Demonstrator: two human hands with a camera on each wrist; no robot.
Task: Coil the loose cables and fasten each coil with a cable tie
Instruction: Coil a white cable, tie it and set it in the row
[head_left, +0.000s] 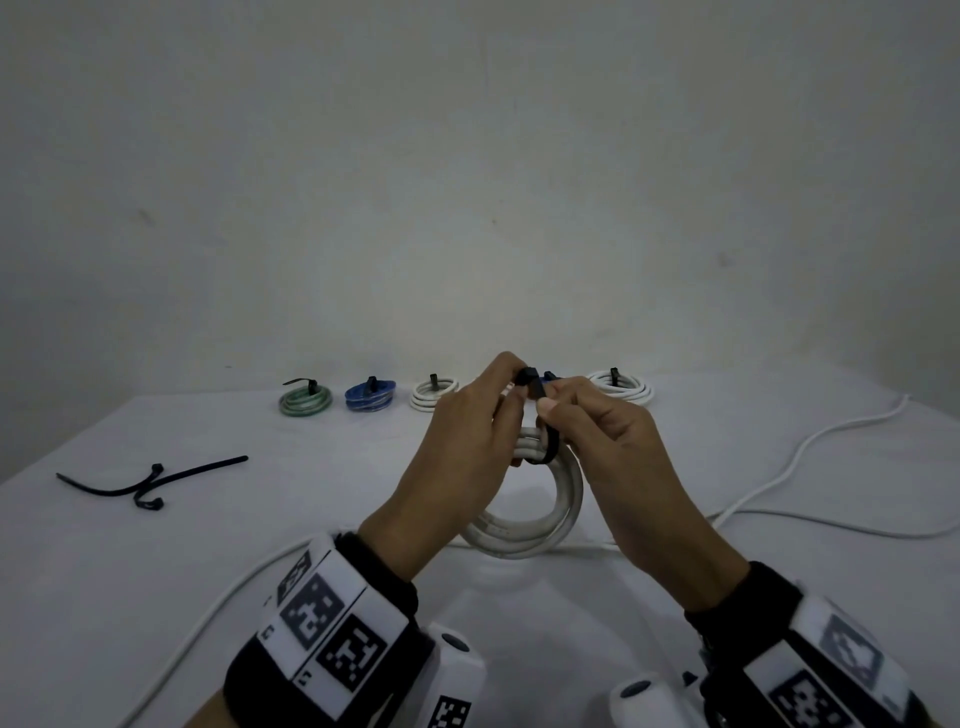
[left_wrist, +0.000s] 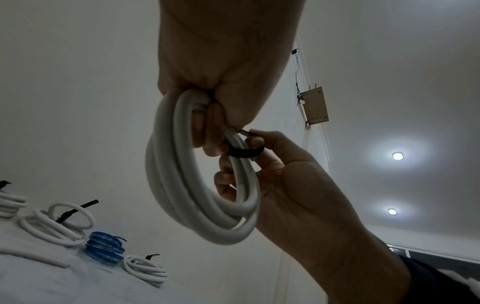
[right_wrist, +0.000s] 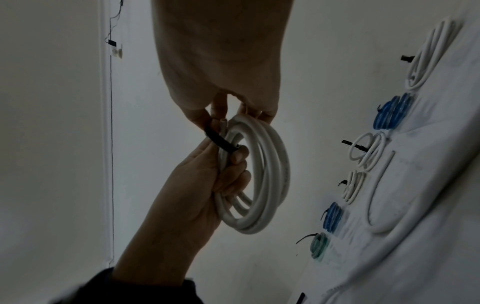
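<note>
From the head view, the left hand (head_left: 457, 452) and right hand (head_left: 608, 441) held a white cable coil (head_left: 540, 514) upright above the white table (head_left: 311, 519), both pinching the black cable tie (head_left: 535, 392) looped over its top. Behind lay a green coil (head_left: 305, 401), a blue coil (head_left: 370, 398) and 2 white ones, each tied; spare ties (head_left: 150, 480) lay at left.

At the left wrist, left fingers (left_wrist: 207, 127) curled round the strands beside the tie.

At the right wrist, right fingertips (right_wrist: 205, 117) pinched the tie's band.
</note>
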